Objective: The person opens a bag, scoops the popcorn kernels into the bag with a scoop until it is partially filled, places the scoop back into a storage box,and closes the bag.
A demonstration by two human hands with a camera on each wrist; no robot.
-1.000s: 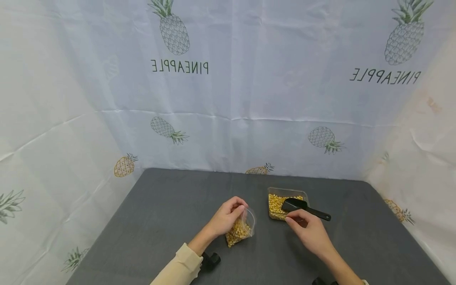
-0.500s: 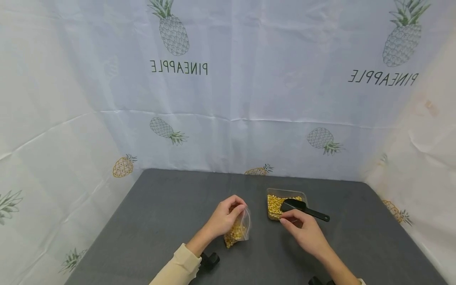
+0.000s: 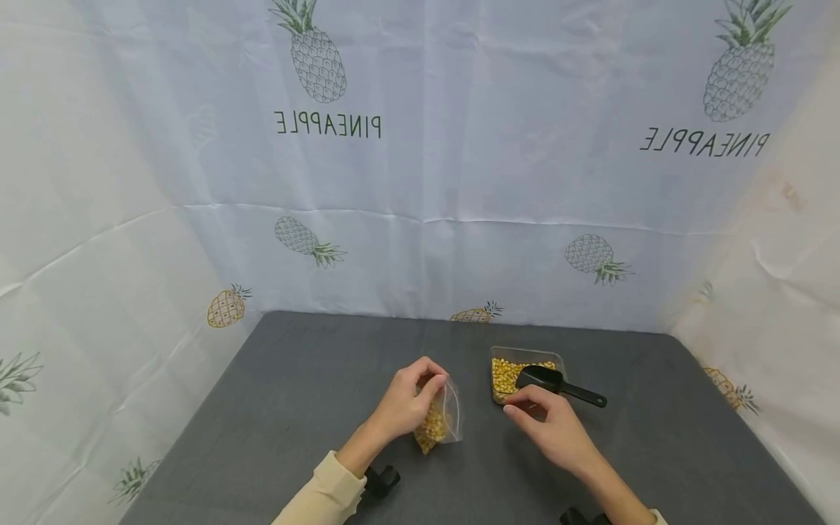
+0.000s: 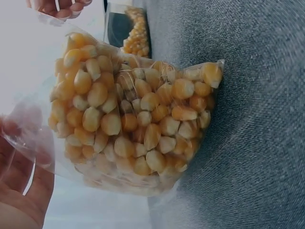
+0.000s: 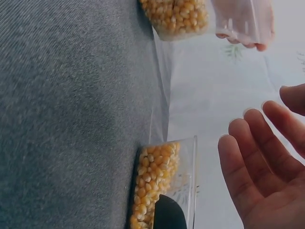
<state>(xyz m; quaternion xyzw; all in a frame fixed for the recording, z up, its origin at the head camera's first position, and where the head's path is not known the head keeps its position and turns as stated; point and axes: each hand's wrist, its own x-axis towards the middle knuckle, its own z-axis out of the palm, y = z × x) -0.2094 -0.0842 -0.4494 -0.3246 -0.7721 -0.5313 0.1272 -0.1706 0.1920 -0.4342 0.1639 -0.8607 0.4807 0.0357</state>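
Observation:
My left hand [image 3: 400, 405] pinches the upper edge of a clear zip bag [image 3: 435, 424] part filled with yellow corn kernels. The left wrist view shows the kernels [image 4: 128, 114] close up, heaped in the bag's lower part near the table. Unoccupied, my right hand [image 3: 554, 430] hovers right of the bag, in front of a clear plastic container [image 3: 525, 351]. In the right wrist view its fingers [image 5: 257, 157] are loosely bent, with nothing between them. A black scoop [image 3: 541, 377] rests in the container on more kernels [image 5: 155, 176], its handle jutting out to the right.
The dark grey tabletop [image 3: 315, 379] carries the container near its back right. Behind it hangs a pale curtain [image 3: 420, 160] printed with pineapples, and similar cloth borders both sides. Black wrist devices [image 3: 382, 481] sit under the forearms, close to the table.
My right hand has moved left toward the bag. The left hand has shifted slightly left, still pinching the bag, whose mouth looks narrower. The container and scoop stay put.

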